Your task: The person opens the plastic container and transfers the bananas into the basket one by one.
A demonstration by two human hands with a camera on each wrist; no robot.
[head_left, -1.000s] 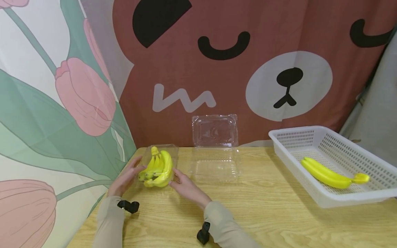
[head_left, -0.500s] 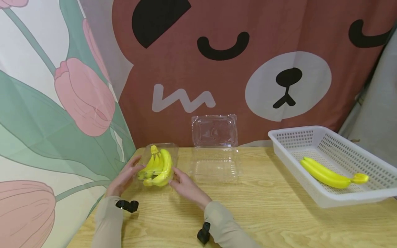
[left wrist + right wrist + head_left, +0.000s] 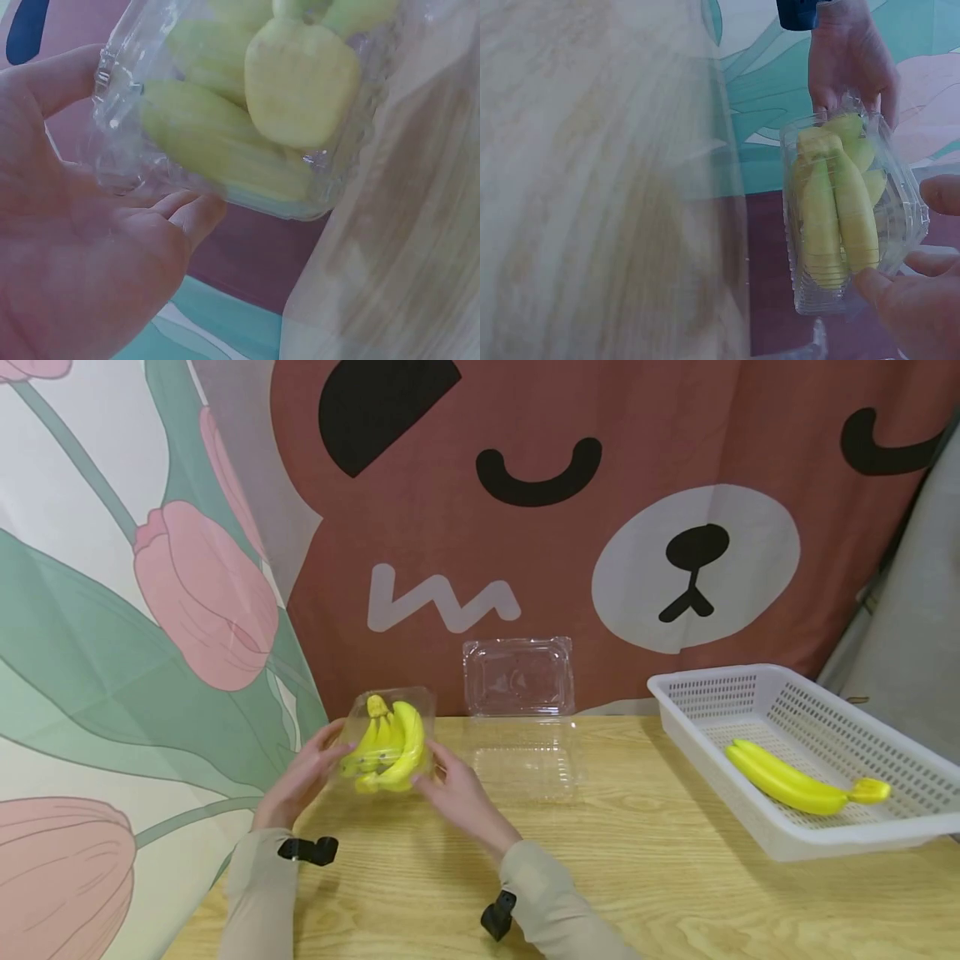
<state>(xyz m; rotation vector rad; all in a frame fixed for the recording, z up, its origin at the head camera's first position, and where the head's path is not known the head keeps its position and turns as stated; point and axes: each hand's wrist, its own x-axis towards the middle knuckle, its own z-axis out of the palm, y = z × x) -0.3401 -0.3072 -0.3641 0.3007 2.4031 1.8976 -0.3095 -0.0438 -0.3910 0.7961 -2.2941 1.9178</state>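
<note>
A clear plastic clamshell box [image 3: 425, 697] with yellow bananas [image 3: 408, 739] inside is held between both hands at the table's back left. My left hand [image 3: 300, 781] grips its left side; in the left wrist view, thumb and fingers bracket the box's ridged edge. On the opposite side my right hand [image 3: 465, 797] pinches the box, fingers at its rim in the right wrist view. Through the clear wall in that view, bananas [image 3: 821, 225] lie lengthwise. The box is tilted and raised close over the wooden table.
Right beside it stands a second clear clamshell [image 3: 521, 764], its lid [image 3: 517, 677] upright against the brown bear curtain. A white perforated basket [image 3: 750, 814] on the right holds a yellow banana bunch [image 3: 787, 781]. A tulip-print curtain [image 3: 210, 593] borders the table's left side.
Both hands have lifted the clamshell of bananas upward and slightly to the right, with its far edge rising. The second clamshell and the basket have stayed in place.
</note>
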